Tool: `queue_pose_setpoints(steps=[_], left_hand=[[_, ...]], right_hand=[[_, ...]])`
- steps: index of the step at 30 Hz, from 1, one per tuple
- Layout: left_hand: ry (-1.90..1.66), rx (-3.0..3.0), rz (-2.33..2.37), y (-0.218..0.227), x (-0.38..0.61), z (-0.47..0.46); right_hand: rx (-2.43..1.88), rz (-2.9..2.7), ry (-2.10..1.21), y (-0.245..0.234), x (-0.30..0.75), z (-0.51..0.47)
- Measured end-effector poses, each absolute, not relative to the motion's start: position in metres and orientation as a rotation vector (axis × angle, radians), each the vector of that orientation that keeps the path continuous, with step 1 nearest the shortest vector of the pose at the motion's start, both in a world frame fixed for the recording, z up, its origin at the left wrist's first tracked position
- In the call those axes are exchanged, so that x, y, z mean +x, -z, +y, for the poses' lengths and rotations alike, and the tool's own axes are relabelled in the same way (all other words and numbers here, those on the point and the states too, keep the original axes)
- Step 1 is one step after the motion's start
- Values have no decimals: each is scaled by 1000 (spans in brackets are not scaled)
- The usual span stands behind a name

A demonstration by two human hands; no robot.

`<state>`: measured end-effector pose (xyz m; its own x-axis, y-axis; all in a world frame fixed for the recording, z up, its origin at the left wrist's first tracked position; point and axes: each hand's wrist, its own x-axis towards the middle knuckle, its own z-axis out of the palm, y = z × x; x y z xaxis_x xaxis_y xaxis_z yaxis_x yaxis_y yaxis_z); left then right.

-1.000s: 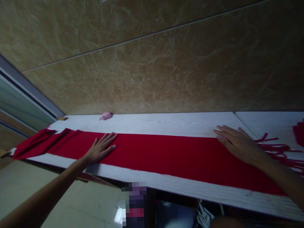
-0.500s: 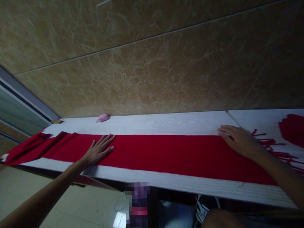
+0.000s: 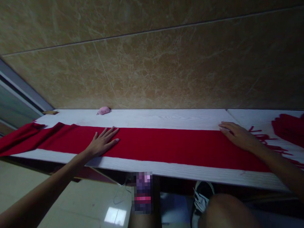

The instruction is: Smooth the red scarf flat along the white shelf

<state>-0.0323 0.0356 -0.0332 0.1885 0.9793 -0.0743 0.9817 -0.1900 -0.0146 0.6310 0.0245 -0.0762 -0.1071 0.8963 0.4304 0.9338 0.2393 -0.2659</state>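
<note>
A long red scarf (image 3: 168,148) lies stretched flat along a white wooden table (image 3: 167,118). My left hand (image 3: 103,142) rests palm down on it left of the middle, fingers spread. My right hand (image 3: 236,135) lies flat on the scarf's right end, fingers together and stretched out, just before the red fringe (image 3: 270,144). The scarf's left end hangs crumpled over the table's left edge.
A small pink object (image 3: 103,110) sits at the back of the table by the tan tiled wall. More red cloth (image 3: 292,129) lies at the far right. Below the table's front edge are my knees, a shoe (image 3: 202,195) and a glossy floor.
My right hand has slid a little to the right along the scarf toward the fringe. The left hand stays flat in place. The view has shifted slightly.
</note>
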Motion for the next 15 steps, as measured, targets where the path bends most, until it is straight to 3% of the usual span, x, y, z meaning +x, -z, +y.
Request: queue_pose_setpoints(steps=[15], left_hand=[[16,2355,1925,32,-32,32]], right_hand=[[-1653,-1996,-4,72,630,20]])
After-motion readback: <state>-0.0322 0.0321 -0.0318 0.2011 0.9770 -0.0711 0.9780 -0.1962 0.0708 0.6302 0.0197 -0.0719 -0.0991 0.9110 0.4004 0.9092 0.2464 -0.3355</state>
